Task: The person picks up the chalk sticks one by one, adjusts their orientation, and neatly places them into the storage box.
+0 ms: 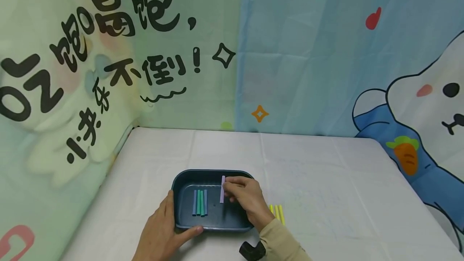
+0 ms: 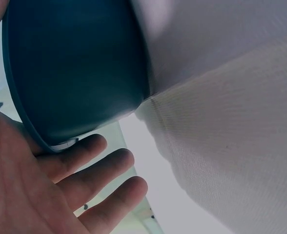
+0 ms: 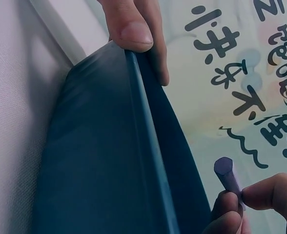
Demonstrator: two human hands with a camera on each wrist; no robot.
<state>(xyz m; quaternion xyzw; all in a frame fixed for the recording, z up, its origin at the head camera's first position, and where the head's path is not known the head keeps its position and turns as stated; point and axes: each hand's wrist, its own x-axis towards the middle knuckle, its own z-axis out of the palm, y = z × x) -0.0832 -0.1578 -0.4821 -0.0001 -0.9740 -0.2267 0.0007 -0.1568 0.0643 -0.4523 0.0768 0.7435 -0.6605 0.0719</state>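
My left hand (image 1: 159, 224) grips the front left corner of a dark blue tray (image 1: 214, 228). Its thumb lies over the front rim, and the other fingers are spread along the left side in the left wrist view. Over the right half of the tray, my right hand (image 1: 246, 196) pinches a slim purple stick (image 1: 222, 190), shaped like a piece of chalk, between thumb and fingers. The stick stands roughly lengthwise, its faceted end (image 3: 223, 165) facing the right wrist camera. Several blue and green sticks (image 1: 200, 203) lie side by side on the tray's floor.
Yellow sticks (image 1: 277, 214) lie on the white tablecloth (image 1: 344, 196) right of the tray, partly behind the right forearm. A black device (image 1: 252, 251) sits by the right sleeve (image 1: 282, 243). Printed cloth walls (image 1: 297, 51) close off the back and left.
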